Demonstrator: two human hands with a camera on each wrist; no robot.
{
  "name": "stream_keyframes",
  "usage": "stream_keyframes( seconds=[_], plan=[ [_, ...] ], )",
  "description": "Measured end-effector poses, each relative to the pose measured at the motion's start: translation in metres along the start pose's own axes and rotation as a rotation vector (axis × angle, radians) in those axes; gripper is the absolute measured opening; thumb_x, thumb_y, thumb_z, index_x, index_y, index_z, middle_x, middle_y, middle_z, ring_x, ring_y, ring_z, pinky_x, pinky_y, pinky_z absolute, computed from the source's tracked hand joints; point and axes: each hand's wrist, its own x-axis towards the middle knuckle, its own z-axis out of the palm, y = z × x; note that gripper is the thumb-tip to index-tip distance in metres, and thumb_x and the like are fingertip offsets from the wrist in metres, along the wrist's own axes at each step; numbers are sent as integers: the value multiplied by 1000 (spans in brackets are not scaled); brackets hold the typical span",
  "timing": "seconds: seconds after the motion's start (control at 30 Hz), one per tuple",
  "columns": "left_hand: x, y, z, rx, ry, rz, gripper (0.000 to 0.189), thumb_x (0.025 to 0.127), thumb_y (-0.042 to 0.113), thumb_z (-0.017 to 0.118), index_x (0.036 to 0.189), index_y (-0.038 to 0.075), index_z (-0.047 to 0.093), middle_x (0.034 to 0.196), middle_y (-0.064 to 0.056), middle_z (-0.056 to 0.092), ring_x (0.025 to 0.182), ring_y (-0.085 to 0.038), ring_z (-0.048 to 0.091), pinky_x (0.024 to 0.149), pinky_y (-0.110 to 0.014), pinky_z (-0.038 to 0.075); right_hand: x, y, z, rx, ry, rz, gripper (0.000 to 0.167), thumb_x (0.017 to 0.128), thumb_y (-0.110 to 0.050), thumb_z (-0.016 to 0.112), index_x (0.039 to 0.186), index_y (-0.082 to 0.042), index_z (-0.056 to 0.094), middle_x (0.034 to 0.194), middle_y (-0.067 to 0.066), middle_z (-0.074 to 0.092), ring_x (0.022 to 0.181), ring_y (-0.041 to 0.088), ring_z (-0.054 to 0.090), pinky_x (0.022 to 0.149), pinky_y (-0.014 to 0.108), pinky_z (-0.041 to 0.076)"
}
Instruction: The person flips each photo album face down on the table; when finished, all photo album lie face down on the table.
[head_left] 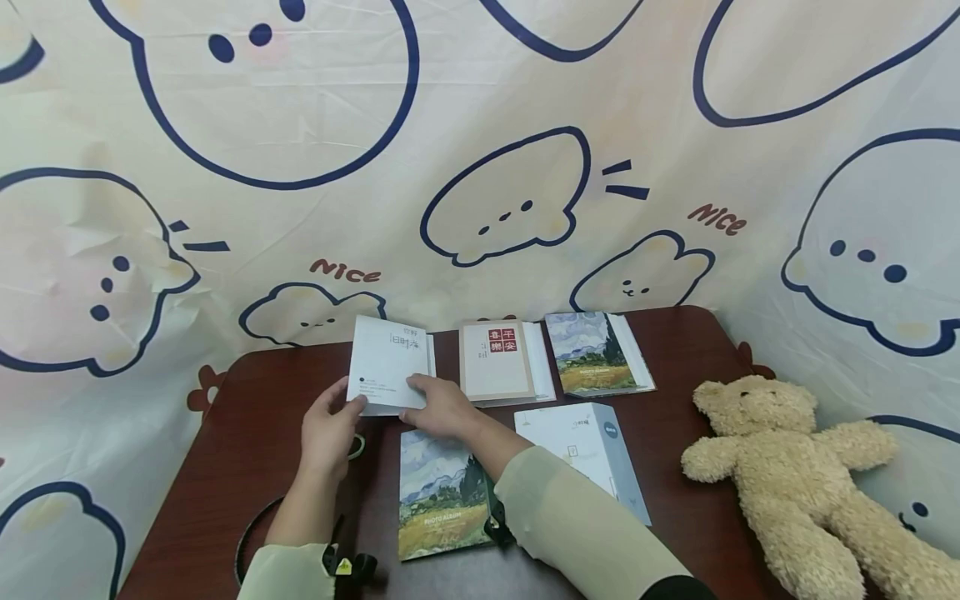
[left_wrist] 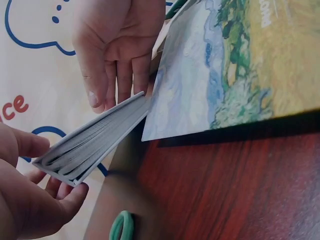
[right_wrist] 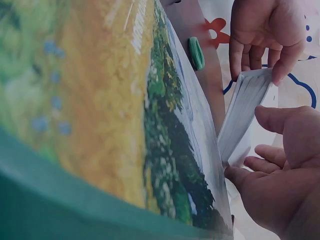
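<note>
A white album (head_left: 390,354) with dark lettering on its cover is held between my two hands at the table's back left. My left hand (head_left: 326,429) pinches its left end, the thumb over the front cover. At the right end my right hand (head_left: 444,408) grips it, thumb on the cover and fingers at the lower edge. In the left wrist view the thick page edges (left_wrist: 95,137) show between the covers, tilted. Just below the hands lies a landscape-painted photo album (head_left: 442,500), its upper right partly hidden by my right forearm.
Along the back edge lie a white album with red characters (head_left: 495,362) and another painted album (head_left: 592,358). A white-and-blue box (head_left: 622,467) lies right of my forearm. A green ring (head_left: 357,447) sits near my left hand. A teddy bear (head_left: 780,467) is at the right.
</note>
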Motion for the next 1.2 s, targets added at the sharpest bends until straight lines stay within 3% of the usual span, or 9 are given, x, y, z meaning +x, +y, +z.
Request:
stream_keyframes(
  seconds=[0.33, 0.73, 0.9, 1.2],
  plan=[
    [-5, 12, -5, 69, 4, 52, 60, 103, 28, 67, 157, 15, 47, 155, -14, 49, 138, -32, 51, 113, -50, 44, 2, -2, -1, 45, -8, 6, 61, 98, -31, 71, 154, -18, 52, 152, 7, 56, 137, 24, 55, 108, 38, 48],
    [-10, 24, -5, 45, -5, 73, 62, 98, 30, 74, 153, 15, 52, 152, -14, 53, 136, -30, 54, 109, -49, 47, 3, -6, 0, 144, -32, 15, 64, 99, -35, 71, 158, -30, 46, 155, 4, 53, 139, 23, 52, 108, 41, 47],
    [-13, 28, -6, 22, -26, 66, 65, 96, 31, 77, 154, 14, 51, 153, -16, 51, 135, -34, 54, 108, -53, 47, 2, -8, 1, 143, -34, 11, 63, 100, -34, 70, 158, -34, 45, 156, 4, 52, 141, 24, 50, 110, 42, 46],
    [-16, 35, -7, 25, -24, 72, 62, 96, 29, 78, 151, 13, 55, 150, -13, 53, 130, -28, 56, 107, -47, 48, 2, -11, 2, 164, -37, 1, 63, 100, -34, 70, 158, -37, 44, 155, 3, 52, 140, 22, 51, 109, 41, 48]
  ],
)
